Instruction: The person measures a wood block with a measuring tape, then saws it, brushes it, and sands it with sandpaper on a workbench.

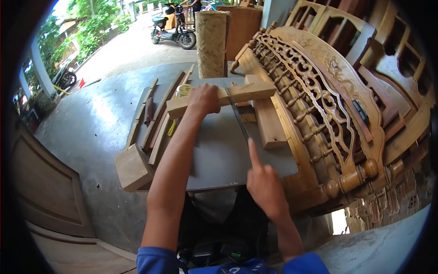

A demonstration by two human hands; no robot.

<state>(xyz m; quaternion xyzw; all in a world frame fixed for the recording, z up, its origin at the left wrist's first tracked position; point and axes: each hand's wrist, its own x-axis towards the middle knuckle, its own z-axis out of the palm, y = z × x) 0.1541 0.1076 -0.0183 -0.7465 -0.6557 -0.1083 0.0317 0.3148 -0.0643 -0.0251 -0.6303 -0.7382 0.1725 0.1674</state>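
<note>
A thick squared wooden beam (253,91) lies slantwise across the grey tabletop (214,157). My left hand (205,98) is closed over the beam's left part. A long thin dark blade (238,119) crosses the beam just right of that hand and runs down toward me. At its near end my right hand (264,185) is closed, with the index finger stretched along the blade; any handle is hidden in the palm. Under the beam's right end lies another thick wooden block (269,121). A yellow-and-clear object (184,90) sits beside my left hand.
Wooden strips (160,112) and a wooden block (133,167) lie at the table's left. Carved wooden panels (319,91) lean along the right. A woven roll (212,43) stands behind the table. Beyond are a motorbike (175,34) and a person (196,5). Panelled wood (45,178) is at lower left.
</note>
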